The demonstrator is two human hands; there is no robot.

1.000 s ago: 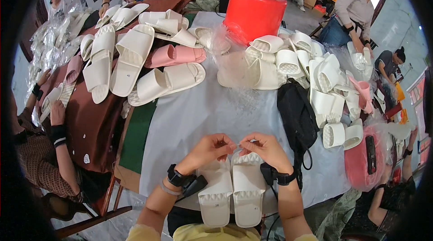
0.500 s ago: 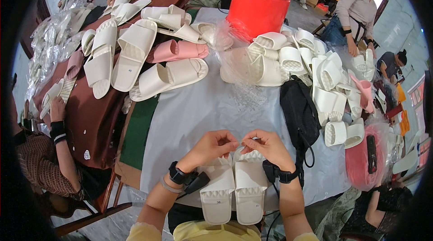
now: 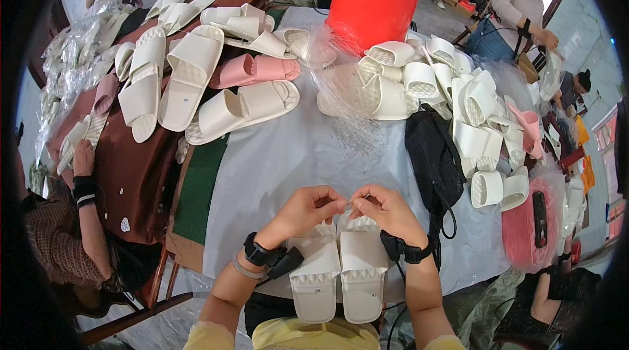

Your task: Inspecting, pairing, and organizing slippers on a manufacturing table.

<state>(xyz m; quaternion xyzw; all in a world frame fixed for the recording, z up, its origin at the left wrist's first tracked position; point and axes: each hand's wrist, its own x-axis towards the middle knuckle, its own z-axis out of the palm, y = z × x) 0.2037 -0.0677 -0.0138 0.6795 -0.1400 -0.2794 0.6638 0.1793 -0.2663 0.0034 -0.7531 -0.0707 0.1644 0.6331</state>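
Two white slippers [image 3: 314,275] lie side by side at the table's near edge, toes toward me. Over their far ends, my left hand [image 3: 314,209] is closed in a pinch, thumb against forefinger. My right hand [image 3: 383,211] pinches the same way, its fingertips almost meeting the left ones. Whatever sits between the fingertips is too thin and small to make out. Beyond the hands, a bundle of thin clear plastic strands [image 3: 354,128] spreads over the grey table cover [image 3: 288,160].
White slippers [image 3: 191,78] and pink ones [image 3: 255,72] lie at left; a heap of white slippers [image 3: 481,104] stands right. A black pouch [image 3: 432,160] lies near my right hand. Farther off is a red bucket [image 3: 370,13]. Several people work around the table.
My fingertips have come slightly closer together, still pinching. At far right, a person has raised a slipper bag off the heap. The person behind the red bucket has shifted their hands slightly.
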